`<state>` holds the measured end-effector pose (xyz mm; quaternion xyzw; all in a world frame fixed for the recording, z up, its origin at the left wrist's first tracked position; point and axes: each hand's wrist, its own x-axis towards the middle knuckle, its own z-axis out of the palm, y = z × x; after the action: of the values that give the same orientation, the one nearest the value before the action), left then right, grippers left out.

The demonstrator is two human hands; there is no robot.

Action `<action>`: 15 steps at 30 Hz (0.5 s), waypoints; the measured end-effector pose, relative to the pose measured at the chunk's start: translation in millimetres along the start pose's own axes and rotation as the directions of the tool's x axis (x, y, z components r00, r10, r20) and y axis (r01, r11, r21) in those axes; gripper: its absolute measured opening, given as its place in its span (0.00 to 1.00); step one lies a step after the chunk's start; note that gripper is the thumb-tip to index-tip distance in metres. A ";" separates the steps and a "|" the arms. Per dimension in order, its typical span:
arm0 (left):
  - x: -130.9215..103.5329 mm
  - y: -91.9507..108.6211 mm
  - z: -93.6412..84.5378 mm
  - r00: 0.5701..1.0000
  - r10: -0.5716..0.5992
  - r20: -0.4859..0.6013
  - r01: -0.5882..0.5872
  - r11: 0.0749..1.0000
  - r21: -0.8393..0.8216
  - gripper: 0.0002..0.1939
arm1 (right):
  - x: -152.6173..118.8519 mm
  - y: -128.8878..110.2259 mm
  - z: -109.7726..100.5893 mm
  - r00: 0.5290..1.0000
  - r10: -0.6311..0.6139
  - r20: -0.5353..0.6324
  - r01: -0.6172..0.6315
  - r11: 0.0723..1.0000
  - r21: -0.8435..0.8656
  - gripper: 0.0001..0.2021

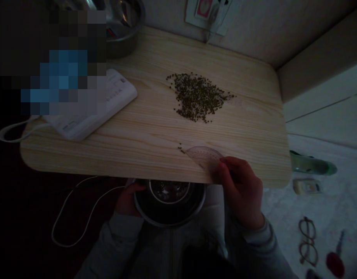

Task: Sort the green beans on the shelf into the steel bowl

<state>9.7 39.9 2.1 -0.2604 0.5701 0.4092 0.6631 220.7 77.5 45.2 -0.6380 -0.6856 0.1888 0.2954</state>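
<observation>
Between the thumb and fingers of my right hand is a clear protractor, its flat edge low over the front of the wooden tabletop. Several small dark green beans lie at the protractor's left tip. Farther back spreads a larger pile of the same beans. Below the table's front edge, my left hand grips the left rim of a round metal bowl. Inside that bowl sits a smaller shiny dish, partly hidden by the tabletop.
A white power strip with a cord lies on the table's left, beside a metal basin. A wall socket is behind. Eyeglasses, a green object and a red-handled item lie to the right.
</observation>
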 end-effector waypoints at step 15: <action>1.4 -0.1 -2.7 0.998 0.022 0.054 -0.022 1.000 -0.001 0.10 | 9.3 -5.1 3.7 0.999 0.003 0.054 -0.005 0.999 0.035 0.06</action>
<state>8.3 38.0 0.2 -0.2431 0.5549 0.4235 0.6735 214.3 86.5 47.2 -0.6286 -0.6888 0.2186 0.2875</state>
